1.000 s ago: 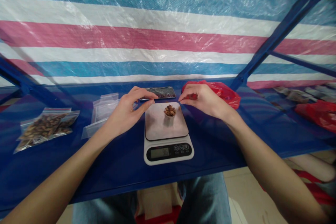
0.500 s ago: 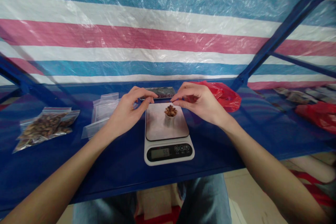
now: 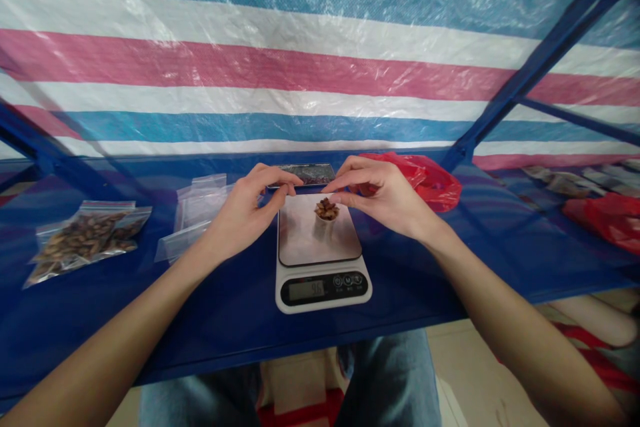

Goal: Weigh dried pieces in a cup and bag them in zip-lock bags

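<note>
A small cup [image 3: 325, 229] heaped with brown dried pieces [image 3: 327, 211] stands on the metal plate of a white kitchen scale [image 3: 324, 303]. The scale's display reads about 9.6. My right hand [image 3: 383, 192] reaches in from the right, thumb and index finger pinched at the top of the heap, on what looks like one brown piece. By the plate's far left corner is my left hand [image 3: 253, 210], fingers curled with thumb and index tips together; anything between them is hidden. A flat dark tray-like object [image 3: 306, 174] lies just behind the scale.
Clear zip bags [image 3: 203, 203] lie left of the scale. Farther left is a zip bag of brown pieces [image 3: 83, 237]. A red plastic bag [image 3: 430, 180] sits behind my right hand, and another red bag [image 3: 607, 217] lies at far right. Blue metal bars [image 3: 530, 77] frame the table.
My right thumb and index fingertips have parted slightly at the heap, and its top pieces look rearranged. My left hand has hardly moved. The display still reads about 9.6.
</note>
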`<state>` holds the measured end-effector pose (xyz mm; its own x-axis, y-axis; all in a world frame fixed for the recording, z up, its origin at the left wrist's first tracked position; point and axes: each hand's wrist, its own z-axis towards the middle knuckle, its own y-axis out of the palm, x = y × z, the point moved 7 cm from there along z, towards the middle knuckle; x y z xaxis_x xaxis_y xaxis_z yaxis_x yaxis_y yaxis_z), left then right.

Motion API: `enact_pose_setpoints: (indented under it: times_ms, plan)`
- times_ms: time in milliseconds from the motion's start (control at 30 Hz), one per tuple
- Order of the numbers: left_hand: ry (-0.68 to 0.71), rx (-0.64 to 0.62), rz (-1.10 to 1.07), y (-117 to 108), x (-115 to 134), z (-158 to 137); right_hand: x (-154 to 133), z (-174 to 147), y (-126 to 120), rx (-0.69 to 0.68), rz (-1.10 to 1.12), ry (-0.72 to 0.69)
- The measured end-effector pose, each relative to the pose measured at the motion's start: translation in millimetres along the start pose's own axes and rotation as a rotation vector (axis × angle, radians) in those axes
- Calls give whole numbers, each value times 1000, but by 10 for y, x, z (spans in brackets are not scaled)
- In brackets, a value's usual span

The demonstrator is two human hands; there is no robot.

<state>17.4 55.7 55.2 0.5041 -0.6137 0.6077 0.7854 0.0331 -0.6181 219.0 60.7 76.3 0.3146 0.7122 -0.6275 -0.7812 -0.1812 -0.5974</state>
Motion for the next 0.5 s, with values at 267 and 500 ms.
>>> enact_pose_setpoints:
  times_ms: [267, 500]
  plan:
    - [11, 15, -13, -6, -33, 6, -31, -350, -975, 587, 9, 23]
    - [57, 36, 70, -16, -16, 4, 602, -1088, -1272, 509, -373, 316]
